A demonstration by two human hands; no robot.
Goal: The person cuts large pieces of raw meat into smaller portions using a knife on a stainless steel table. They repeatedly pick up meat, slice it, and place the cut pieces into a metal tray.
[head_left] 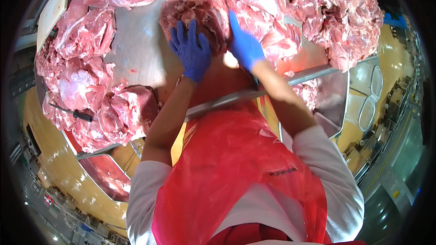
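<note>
Hands: both yours, blue-gloved, arms reaching forward | meat cut [200,16]: at steel table [136,50] centre, amid heaped pork [81,81] | left hand [191,52]: fingers spread flat, pressing cut's near edge | right hand [244,43]: palm edge-on against cut, grip cannot be told | black-handled knife [75,114]: lying on left heap.

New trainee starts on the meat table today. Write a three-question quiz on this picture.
1. True or false: both hands wear blue gloves.
2. Which hand lies flat, fingers spread, on the meat? A) left B) right
3. What lies on the meat pile at the table's left edge?

Key:
1. True: left hand, right hand.
2. A, on the meat.
3. A black-handled knife; the table is steel.
</note>
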